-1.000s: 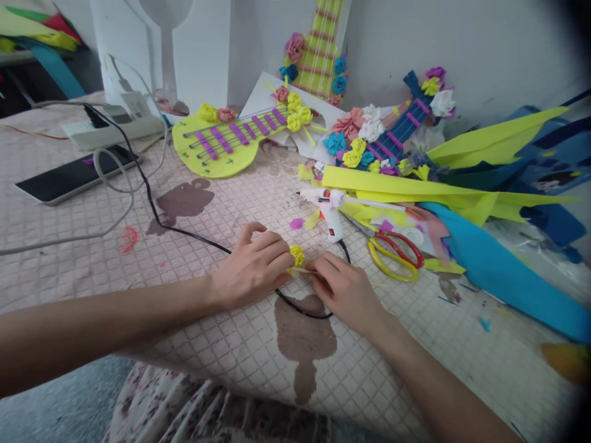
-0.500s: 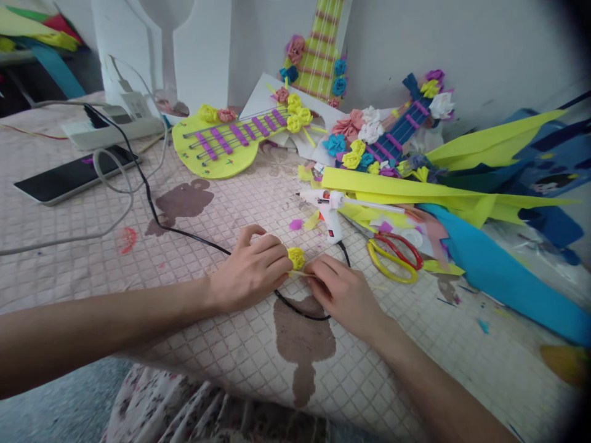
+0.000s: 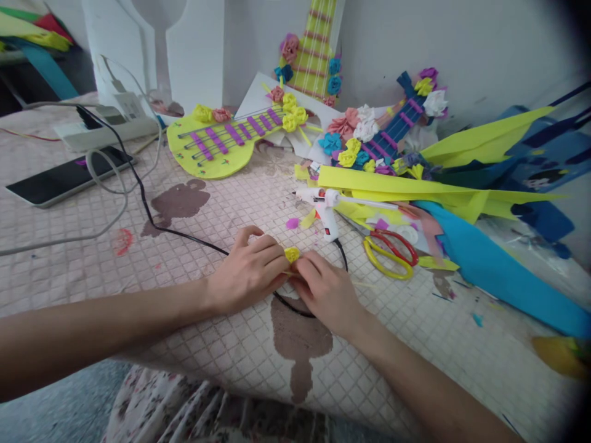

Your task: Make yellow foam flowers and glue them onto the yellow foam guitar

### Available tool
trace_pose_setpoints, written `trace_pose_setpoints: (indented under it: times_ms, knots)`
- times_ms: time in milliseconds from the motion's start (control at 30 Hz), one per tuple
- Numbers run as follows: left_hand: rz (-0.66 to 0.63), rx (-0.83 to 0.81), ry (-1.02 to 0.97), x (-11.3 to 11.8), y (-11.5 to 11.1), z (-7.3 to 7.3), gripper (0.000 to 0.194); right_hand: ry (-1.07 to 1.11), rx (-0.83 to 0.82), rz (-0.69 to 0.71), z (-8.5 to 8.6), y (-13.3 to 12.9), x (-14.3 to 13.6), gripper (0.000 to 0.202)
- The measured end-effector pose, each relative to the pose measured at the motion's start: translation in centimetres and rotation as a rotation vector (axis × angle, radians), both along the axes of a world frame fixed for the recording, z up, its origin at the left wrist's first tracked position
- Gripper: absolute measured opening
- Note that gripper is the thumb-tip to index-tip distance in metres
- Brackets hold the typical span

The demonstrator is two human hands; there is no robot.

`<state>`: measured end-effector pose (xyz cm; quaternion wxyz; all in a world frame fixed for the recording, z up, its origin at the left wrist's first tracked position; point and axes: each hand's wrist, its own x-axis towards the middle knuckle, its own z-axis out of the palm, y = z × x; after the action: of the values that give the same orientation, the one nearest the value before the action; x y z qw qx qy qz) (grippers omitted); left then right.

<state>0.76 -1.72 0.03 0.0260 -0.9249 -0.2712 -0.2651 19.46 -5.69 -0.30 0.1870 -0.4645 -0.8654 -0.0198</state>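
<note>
A small yellow paper flower sits between my two hands, low over the table. My left hand is closed with its fingertips on the flower's left side. From the right, my right hand pinches the thin strip at the flower's base; the fingertips of both hands nearly meet. A black cord passes beneath my hands. Just beyond them lies a white glue gun on its side, with scissors with red and yellow handles to its right.
A yellow paper guitar and a blue one with paper flowers lie at the back. Yellow paper strips and a blue paper sheet spread to the right. On the left are a phone and a power strip.
My right hand has moved left, closer to my left hand, and now covers more of the flower's base. The whole view has shifted slightly.
</note>
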Motion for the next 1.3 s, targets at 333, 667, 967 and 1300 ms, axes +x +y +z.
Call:
trace_pose_setpoints:
  times_ms: [333, 667, 967, 1300]
  knots:
    - [-0.017, -0.022, 0.024, -0.02, 0.01, 0.38, 0.025, -0.031, 0.074, 0.039, -0.42, 0.12, 0.28, 0.018]
    - [-0.016, -0.104, 0.012, -0.09, -0.08, 0.41, 0.016, 0.058, 0.029, 0.022, -0.29, 0.05, 0.38, 0.018]
    - [-0.022, -0.156, 0.011, -0.26, -0.12, 0.44, 0.018, 0.113, -0.026, 0.044, -0.38, -0.12, 0.52, 0.020]
    - [-0.022, -0.038, -0.029, -0.13, -0.08, 0.11, 0.012, 0.140, -0.088, 0.037, -0.32, -0.13, 0.62, 0.018]
